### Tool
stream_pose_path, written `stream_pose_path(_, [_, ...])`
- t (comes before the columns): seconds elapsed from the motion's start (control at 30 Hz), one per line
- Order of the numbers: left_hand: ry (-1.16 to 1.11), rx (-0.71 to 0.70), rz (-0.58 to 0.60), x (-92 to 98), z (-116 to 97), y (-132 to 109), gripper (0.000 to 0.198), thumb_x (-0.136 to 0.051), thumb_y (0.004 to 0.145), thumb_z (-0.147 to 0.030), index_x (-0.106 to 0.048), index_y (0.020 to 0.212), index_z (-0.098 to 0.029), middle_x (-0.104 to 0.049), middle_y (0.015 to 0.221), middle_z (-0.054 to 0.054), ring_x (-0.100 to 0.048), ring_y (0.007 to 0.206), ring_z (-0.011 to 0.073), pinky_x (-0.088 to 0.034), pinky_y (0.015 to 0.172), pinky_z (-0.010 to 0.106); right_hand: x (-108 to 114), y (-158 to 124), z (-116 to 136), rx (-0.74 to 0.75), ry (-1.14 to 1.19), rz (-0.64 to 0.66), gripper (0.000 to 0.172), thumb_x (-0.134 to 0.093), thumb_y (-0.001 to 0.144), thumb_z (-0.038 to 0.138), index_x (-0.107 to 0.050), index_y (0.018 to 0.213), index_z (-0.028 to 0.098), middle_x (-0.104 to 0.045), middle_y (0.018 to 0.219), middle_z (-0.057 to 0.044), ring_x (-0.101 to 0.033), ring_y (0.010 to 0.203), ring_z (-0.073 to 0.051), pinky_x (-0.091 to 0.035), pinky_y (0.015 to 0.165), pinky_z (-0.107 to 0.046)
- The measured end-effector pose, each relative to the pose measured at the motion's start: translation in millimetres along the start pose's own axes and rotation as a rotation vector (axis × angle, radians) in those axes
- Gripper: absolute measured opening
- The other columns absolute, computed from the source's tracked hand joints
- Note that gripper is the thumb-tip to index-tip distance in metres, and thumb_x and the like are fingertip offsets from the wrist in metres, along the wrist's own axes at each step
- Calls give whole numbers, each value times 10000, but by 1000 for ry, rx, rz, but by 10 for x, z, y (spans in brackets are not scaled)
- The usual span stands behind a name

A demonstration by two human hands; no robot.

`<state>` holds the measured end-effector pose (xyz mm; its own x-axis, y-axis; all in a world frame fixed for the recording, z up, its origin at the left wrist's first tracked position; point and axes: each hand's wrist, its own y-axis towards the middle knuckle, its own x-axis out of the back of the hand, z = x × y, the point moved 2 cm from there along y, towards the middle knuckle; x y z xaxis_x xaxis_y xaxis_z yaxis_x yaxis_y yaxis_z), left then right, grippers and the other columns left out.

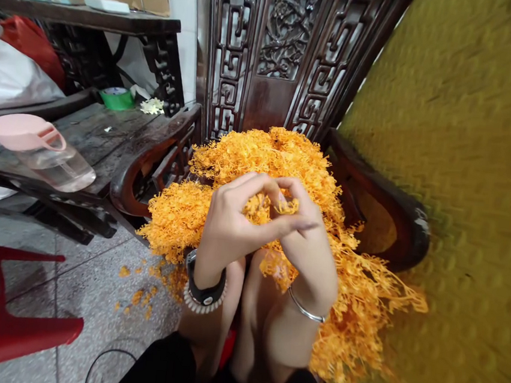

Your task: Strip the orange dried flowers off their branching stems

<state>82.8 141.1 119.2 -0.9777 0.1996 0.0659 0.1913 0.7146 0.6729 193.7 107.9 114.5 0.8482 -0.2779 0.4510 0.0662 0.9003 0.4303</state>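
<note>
My left hand (234, 219), with a black watch and a beaded bracelet at its wrist, is curled inward, fingertips meeting my right hand. My right hand (308, 233), wearing a silver bangle, is closed too. Between the fingers of both hands is a small orange plastic sprig (288, 206); the exact grip is partly hidden. Behind and around the hands lies a big heap of orange artificial plant sprigs (272, 154). Below my right hand another orange clump (277, 269) shows over my knees.
The heap rests on a dark carved wooden chair (414, 231). At left, a wooden bench (94, 131) bears a pink-lidded bottle (55, 157) and green tape (117, 99). A red stool (11, 330) stands on the floor, near scattered orange bits (139, 296). A yellow textured surface (474, 176) fills the right.
</note>
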Motion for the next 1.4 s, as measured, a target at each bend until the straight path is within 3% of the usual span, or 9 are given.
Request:
stream_pose_path(0.1, [131,-16,79,-18,65,17,295,-718,698,-369,-497,620,-190,-486,620,-33,-434,595,110,-346,581,263,2,5,4,-27,-92,-49,89,-486,822,143,-475,874,214,-459,663,43,-397,574,-92,-298,565,-263])
stream_pose_path(0.27, [-79,35,-39,57,203,57,355,-547,861,-341,-440,567,-174,-364,537,-44,-340,514,81,-307,511,237,66,-31,101,49,81,86,121,-551,815,172,-475,722,188,-400,641,44,-359,572,-73,-300,529,-234])
stream_pose_path(0.47, [-704,178,1,-79,83,-2,426,-497,884,-416,-391,551,-173,-326,489,-48,-269,393,51,-211,358,213,-28,-41,178,149,593,158,178,-579,781,192,-509,618,179,-363,525,52,-291,469,-60,-197,424,-232])
stream_pose_path(0.63, [-920,264,-128,-72,115,75,476,-449,902,-439,-237,553,-195,-163,455,-66,-111,340,51,-105,272,194,37,46,160,351,1162,139,367,-515,775,268,-289,495,197,-135,421,87,-121,337,-41,-157,329,-210])
stream_pose_path(0.77, [-954,240,-240,138,180,126,498,-409,907,-480,-180,561,-203,-98,448,-70,-75,329,55,-87,245,180,209,80,106,123,1025,-152,330,-488,792,249,-319,514,192,-160,468,71,-131,382,-54,-164,354,-214])
stream_pose_path(0.87, [-1016,200,-203,213,139,93,439,-438,898,-472,-319,570,-205,-158,416,-79,-109,296,46,-128,226,162,270,66,76,39,872,-413,252,-507,824,272,-442,593,195,-248,557,47,-213,455,-70,-241,414,-213])
stream_pose_path(0.97, [-1067,160,-141,208,78,45,253,-494,897,-359,-483,692,-212,-358,484,-71,-216,304,35,-237,251,138,257,54,55,45,786,-516,90,-560,801,235,-523,721,218,-350,676,20,-319,549,-90,-353,506,-225])
stream_pose_path(1.2, [-844,163,-87,81,101,21,325,-448,914,-382,-443,648,-196,-308,509,-63,-261,356,45,-263,319,172,205,37,62,47,807,-465,99,-506,855,255,-603,836,257,-574,848,-6,-582,869,-140,-473,884,-325])
stream_pose_path(1.4, [-258,32,119,-150,280,70,442,-634,725,-548,-433,591,-179,-399,578,-39,-377,526,83,-317,497,239,132,49,109,71,996,-379,209,-441,900,263,-644,948,279,-659,1123,24,-537,1185,-140,-381,1082,-355])
